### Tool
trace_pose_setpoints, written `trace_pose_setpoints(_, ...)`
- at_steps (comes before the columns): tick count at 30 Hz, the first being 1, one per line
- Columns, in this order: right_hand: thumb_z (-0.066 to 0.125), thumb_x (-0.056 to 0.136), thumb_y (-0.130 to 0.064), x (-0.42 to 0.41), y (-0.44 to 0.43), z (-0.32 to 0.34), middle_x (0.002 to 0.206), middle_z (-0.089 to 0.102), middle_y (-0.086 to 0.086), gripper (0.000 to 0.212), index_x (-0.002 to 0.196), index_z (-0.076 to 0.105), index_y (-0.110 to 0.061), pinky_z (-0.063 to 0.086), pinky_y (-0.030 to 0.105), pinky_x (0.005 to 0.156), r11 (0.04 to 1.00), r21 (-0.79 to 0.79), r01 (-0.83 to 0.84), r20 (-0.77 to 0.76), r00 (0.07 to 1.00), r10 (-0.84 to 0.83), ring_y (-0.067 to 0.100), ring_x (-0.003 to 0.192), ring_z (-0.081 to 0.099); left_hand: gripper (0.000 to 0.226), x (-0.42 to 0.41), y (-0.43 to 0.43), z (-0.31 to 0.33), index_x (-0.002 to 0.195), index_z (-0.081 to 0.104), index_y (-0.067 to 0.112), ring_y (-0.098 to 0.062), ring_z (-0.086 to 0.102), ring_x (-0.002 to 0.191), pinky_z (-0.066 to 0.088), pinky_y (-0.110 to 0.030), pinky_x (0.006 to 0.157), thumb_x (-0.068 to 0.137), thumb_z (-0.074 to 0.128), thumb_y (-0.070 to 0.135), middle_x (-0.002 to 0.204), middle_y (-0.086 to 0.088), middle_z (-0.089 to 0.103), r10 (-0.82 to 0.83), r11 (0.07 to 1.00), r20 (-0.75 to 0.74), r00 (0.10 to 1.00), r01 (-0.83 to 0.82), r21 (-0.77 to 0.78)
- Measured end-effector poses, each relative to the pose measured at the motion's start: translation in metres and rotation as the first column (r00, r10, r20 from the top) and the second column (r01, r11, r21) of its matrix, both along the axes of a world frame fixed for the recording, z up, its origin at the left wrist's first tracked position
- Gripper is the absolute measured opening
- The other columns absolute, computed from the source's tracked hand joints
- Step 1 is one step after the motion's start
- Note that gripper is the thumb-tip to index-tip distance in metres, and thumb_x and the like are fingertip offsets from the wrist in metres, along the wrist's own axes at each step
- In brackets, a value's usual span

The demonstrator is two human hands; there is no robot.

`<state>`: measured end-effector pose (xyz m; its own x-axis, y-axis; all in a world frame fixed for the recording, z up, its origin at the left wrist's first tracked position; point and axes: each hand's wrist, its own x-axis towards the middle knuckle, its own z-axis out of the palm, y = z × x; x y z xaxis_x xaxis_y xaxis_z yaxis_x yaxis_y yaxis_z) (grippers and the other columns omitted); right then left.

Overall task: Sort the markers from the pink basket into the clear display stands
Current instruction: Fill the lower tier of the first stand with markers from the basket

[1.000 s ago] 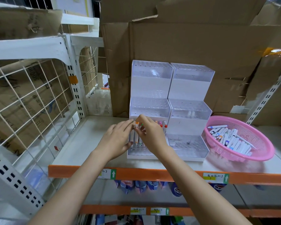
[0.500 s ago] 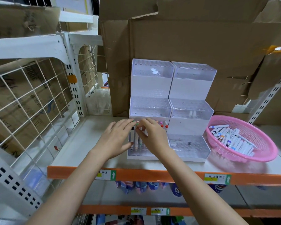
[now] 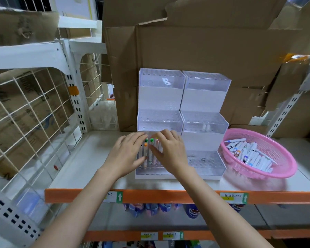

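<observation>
Two hands rest on markers standing in the lowest tier of the left display stand (image 3: 159,97).

The white shelf (image 3: 97,176) carries that stand, with cardboard boxes (image 3: 204,51) behind it, and the right display stand (image 3: 204,101) touches its right side. Further right, past that second stand, sits the pink basket (image 3: 272,144), holding a heap of loose markers (image 3: 249,154). At the stand's front tier, the left hand (image 3: 127,154) lies with straight fingers against the upright markers (image 3: 151,149). The right hand (image 3: 170,151) arches loosely over their caps with its thumb spread wide. Neither grip is closed on anything. Green and orange caps show between the hands.
</observation>
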<state>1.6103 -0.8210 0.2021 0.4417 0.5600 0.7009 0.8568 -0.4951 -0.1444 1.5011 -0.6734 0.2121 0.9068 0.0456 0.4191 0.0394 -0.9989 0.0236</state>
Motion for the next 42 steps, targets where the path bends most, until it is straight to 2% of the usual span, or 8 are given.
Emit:
trace_pose_setpoints(7,0.052,0.082,-0.041,0.015,-0.045,0.005,0.101,0.062,-0.006,0.032,0.108,0.063,-0.025,0.044,0.035,0.077,0.993,-0.053,0.107,-0.081,0.99,-0.111,0.022,0.093,0.059,0.058,0.033,-0.043,0.014,0.126,0.057,0.013,-0.021,0.058,0.111,0.045,-0.035,0.094,0.076,0.071,0.039,0.122,-0.003,0.06,-0.121,0.992,0.111,0.986,0.116,0.05)
trace_pose_setpoints(13,0.036,0.09,-0.049,0.041,-0.121,0.003,0.128,0.058,0.001,0.054,0.132,0.054,-0.022,0.046,0.039,0.091,0.966,-0.138,0.218,-0.24,0.939,-0.246,0.025,0.113,0.056,0.062,0.08,-0.108,0.015,0.121,0.061,0.013,-0.023,0.062,0.106,0.05,-0.036,0.089,0.077,0.04,0.051,0.119,-0.004,0.063,-0.245,0.969,0.047,0.968,0.243,0.043)
trace_pose_setpoints(19,0.037,0.093,-0.05,0.067,-0.207,0.0,0.126,0.057,0.007,0.053,0.133,0.054,-0.02,0.046,0.041,0.091,0.904,-0.203,0.376,-0.365,0.828,-0.426,0.029,0.114,0.056,0.052,0.132,-0.191,0.007,0.121,0.059,0.013,-0.024,0.06,0.108,0.049,-0.035,0.089,0.074,0.069,0.032,0.12,-0.005,0.062,-0.449,0.891,0.017,0.893,0.449,-0.062)
trace_pose_setpoints(23,0.043,0.098,-0.044,0.091,-0.259,0.0,0.139,0.048,0.003,0.047,0.14,0.046,-0.024,0.038,0.036,0.099,0.832,-0.329,0.448,-0.407,0.727,-0.552,0.025,0.127,0.045,0.04,0.164,-0.243,0.001,0.113,0.061,0.011,-0.025,0.06,0.104,0.047,-0.035,0.087,0.077,0.054,0.029,0.112,-0.003,0.063,-0.549,0.828,-0.014,0.836,0.542,-0.143)
trace_pose_setpoints(29,0.041,0.099,-0.035,0.126,-0.3,-0.001,0.136,0.049,0.005,0.038,0.131,0.052,-0.017,0.042,0.036,0.091,0.802,-0.454,0.388,-0.467,0.663,-0.586,0.026,0.123,0.046,0.029,0.212,-0.283,-0.018,0.113,0.054,0.016,-0.022,0.05,0.108,0.043,-0.037,0.09,0.093,0.049,0.037,0.116,-0.002,0.054,-0.446,0.887,-0.236,0.863,0.393,-0.242)
trace_pose_setpoints(34,0.044,0.095,-0.029,0.156,-0.3,-0.001,0.126,0.054,0.012,0.036,0.126,0.052,-0.014,0.043,0.035,0.083,0.77,-0.571,0.286,-0.491,0.633,-0.599,0.032,0.113,0.053,0.038,0.244,-0.294,-0.028,0.119,0.053,0.015,-0.025,0.05,0.111,0.042,-0.038,0.094,0.093,0.044,0.041,0.123,-0.007,0.052,-0.283,0.945,-0.422,0.861,0.176,-0.276)
trace_pose_setpoints(38,0.05,0.092,-0.02,0.176,-0.296,-0.005,0.12,0.054,0.014,0.03,0.12,0.054,-0.01,0.042,0.032,0.076,0.74,-0.602,0.301,-0.466,0.62,-0.631,0.033,0.108,0.056,0.04,0.26,-0.3,-0.031,0.123,0.048,0.014,-0.027,0.047,0.116,0.041,-0.039,0.095,0.092,0.048,0.039,0.13,-0.008,0.047,-0.21,0.964,-0.453,0.866,0.107,-0.242)
trace_pose_setpoints(42,0.053,0.091,-0.018,0.194,-0.293,-0.014,0.112,0.06,0.017,0.024,0.11,0.059,-0.006,0.042,0.031,0.072,0.772,-0.561,0.299,-0.507,0.613,-0.606,0.034,0.102,0.06,0.032,0.268,-0.308,-0.031,0.116,0.052,0.016,-0.026,0.048,0.111,0.042,-0.038,0.085,0.094,0.044,0.038,0.12,-0.007,0.053,-0.113,0.992,-0.355,0.928,0.085,-0.094)
